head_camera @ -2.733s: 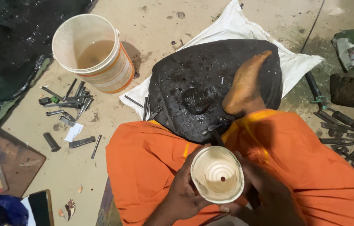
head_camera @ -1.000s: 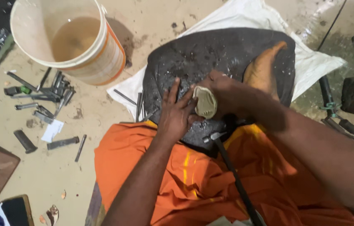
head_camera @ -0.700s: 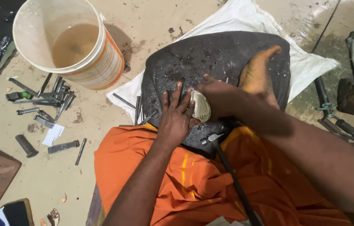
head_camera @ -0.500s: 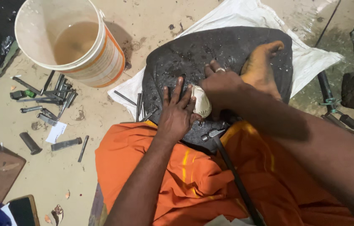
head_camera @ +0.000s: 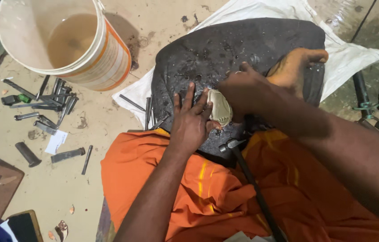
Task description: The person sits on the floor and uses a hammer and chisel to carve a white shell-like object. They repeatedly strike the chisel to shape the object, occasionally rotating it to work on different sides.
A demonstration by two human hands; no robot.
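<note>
Left hand (head_camera: 192,122) lies flat, fingers spread on the wet dark stone (head_camera: 225,58), right hand (head_camera: 245,92) gripping the pale cup (head_camera: 220,110) against it, which looks slippery enough to skid into the hammer (head_camera: 243,175).

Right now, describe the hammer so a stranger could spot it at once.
Find the dark wet stone slab above the orange cloth. At its near edge, beside the left hand, lies the hammer: the only long black-handled tool, resting on the cloth, not the floor.
</note>
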